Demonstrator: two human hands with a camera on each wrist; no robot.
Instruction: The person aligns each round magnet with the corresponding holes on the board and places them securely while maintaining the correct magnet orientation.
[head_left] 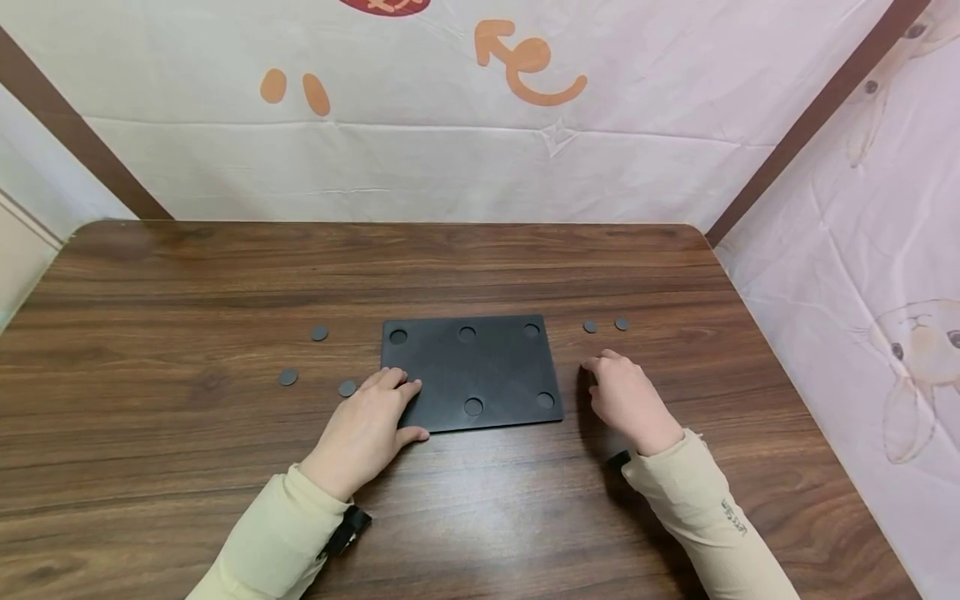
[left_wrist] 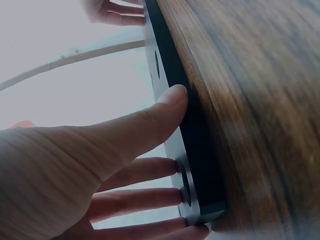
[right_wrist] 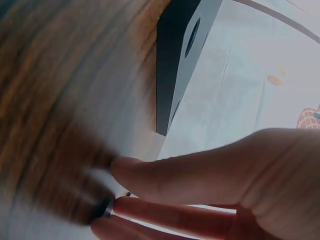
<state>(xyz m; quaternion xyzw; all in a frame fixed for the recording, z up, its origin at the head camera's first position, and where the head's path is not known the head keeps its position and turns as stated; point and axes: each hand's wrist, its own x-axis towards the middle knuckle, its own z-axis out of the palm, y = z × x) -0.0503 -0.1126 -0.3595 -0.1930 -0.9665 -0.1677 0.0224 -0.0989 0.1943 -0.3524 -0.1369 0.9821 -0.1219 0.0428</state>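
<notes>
A flat black board (head_left: 480, 367) with round recesses lies on the table. My left hand (head_left: 367, 429) rests over its near left corner, hiding that corner; in the left wrist view the thumb (left_wrist: 172, 100) touches the front side and the straight fingers (left_wrist: 140, 197) reach the top face and left end. My right hand (head_left: 630, 400) is low over the table just right of the board. In the right wrist view its fingertips (right_wrist: 106, 226) are right at a small dark disc (right_wrist: 103, 207) that looks tilted, with the thumb (right_wrist: 135, 170) apart from it. The head view hides this disc.
Two grey discs (head_left: 590, 327) lie beyond my right hand. Left of the board are three more: one far disc (head_left: 319, 333), one disc (head_left: 288, 377) farther left, and one disc (head_left: 347, 388) close to my left hand. A fabric wall (head_left: 442, 175) stands behind the table.
</notes>
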